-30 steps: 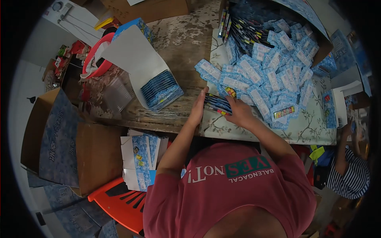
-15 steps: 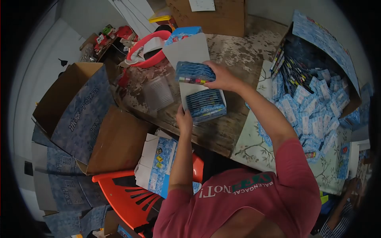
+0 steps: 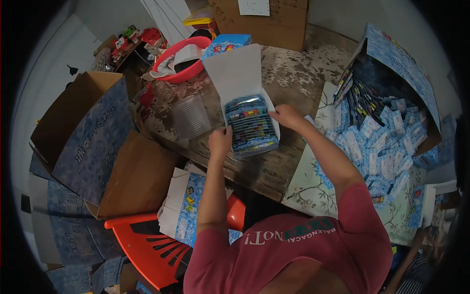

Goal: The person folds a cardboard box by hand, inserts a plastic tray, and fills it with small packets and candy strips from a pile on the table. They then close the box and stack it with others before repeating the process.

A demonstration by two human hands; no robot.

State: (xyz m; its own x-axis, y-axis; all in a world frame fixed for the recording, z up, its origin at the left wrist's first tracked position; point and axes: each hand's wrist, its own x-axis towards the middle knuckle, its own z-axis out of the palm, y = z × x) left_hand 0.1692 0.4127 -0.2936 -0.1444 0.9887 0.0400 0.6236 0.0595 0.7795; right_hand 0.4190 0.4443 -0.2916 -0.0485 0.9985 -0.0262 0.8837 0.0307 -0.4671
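An open white box (image 3: 233,78) stands on the worn wooden table, its lid raised toward the back. Rows of blue packets (image 3: 252,128) fill it, with a bundle at the back showing red and yellow marks. My left hand (image 3: 220,139) is closed at the box's left side, fingers pinched on its wall. At the right wall, my right hand (image 3: 285,116) grips the edge between thumb and fingers. Left of the box lies a clear plastic tray (image 3: 191,118).
Loose blue packets (image 3: 377,142) spill from a large tipped carton (image 3: 401,63) on the right. A closed blue box (image 3: 227,44) and a pink basin (image 3: 181,73) stand behind. Open cartons (image 3: 93,137) and a red chair (image 3: 142,250) are on the left. Another person's arm shows at lower right.
The packet bundle that my right hand held above the box now sits inside its back part. My right hand has moved down to the box's right wall.
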